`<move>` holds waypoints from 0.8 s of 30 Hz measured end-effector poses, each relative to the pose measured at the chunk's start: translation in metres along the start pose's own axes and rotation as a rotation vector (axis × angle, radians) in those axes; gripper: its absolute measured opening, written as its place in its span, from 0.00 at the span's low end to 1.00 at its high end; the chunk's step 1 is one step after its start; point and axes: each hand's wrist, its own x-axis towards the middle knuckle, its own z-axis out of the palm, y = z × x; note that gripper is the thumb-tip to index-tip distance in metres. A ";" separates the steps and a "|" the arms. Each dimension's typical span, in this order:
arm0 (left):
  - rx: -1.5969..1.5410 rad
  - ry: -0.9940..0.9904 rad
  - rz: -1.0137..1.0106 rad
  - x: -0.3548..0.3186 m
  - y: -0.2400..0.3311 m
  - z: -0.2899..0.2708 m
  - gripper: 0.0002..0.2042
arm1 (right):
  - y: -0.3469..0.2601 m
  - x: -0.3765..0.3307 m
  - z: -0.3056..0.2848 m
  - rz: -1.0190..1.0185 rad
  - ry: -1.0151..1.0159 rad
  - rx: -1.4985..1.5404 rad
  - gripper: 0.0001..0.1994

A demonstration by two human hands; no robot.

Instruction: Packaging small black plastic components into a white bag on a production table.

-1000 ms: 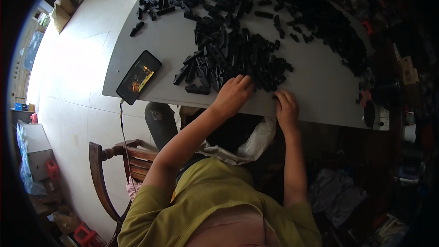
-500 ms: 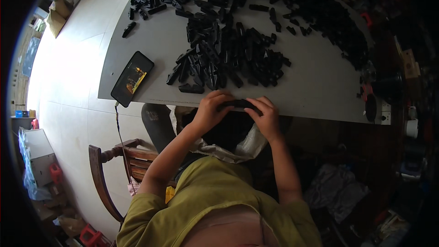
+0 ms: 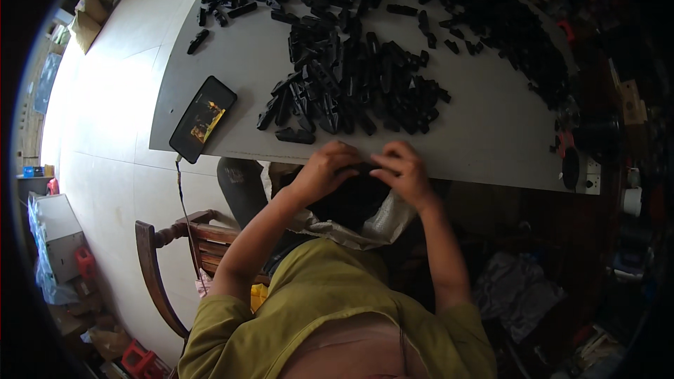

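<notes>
While held between left hand (image 3: 324, 172) and right hand (image 3: 401, 172) at near edge of grey table (image 3: 484, 133), just over open sack (image 3: 365, 214) on lap, small black plastic part (image 3: 363, 166) mostly hidden by fingers. Prob. light, stiff, smooth, a bit slippery; best pinched at both ends w/ fingertips, as now, both hands curled on it. Same black pieces heaped (image 3: 351, 84) mid-table; phone (image 3: 203, 118) lit at left edge.
</notes>
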 end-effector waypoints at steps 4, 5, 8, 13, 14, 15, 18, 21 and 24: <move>0.131 0.022 0.000 -0.021 0.017 -0.018 0.14 | 0.022 -0.004 -0.025 0.277 0.397 -0.175 0.13; 0.242 0.120 -0.021 -0.028 0.015 -0.025 0.13 | 0.028 -0.002 -0.025 0.272 0.395 -0.166 0.13; 0.593 0.264 -0.148 -0.030 0.008 -0.045 0.14 | 0.042 0.003 -0.018 0.223 0.316 -0.411 0.11; 0.772 0.233 -0.145 -0.039 -0.002 -0.053 0.13 | 0.050 -0.003 -0.013 0.207 0.420 -0.411 0.12; 0.655 0.199 -0.202 -0.042 -0.003 -0.047 0.13 | 0.049 -0.003 -0.011 0.205 0.495 -0.383 0.13; 0.535 0.165 -0.256 -0.045 -0.003 -0.041 0.12 | 0.045 -0.004 -0.010 0.194 0.489 -0.370 0.13; 0.350 0.179 -0.184 -0.040 0.004 -0.022 0.13 | 0.023 -0.008 -0.018 0.620 0.759 0.821 0.18; 0.308 0.106 -0.034 -0.028 0.005 -0.013 0.17 | 0.015 -0.016 -0.016 0.601 0.610 1.022 0.20; 0.292 -0.010 -0.038 -0.013 0.011 -0.013 0.17 | 0.000 -0.018 -0.002 0.610 0.420 0.939 0.18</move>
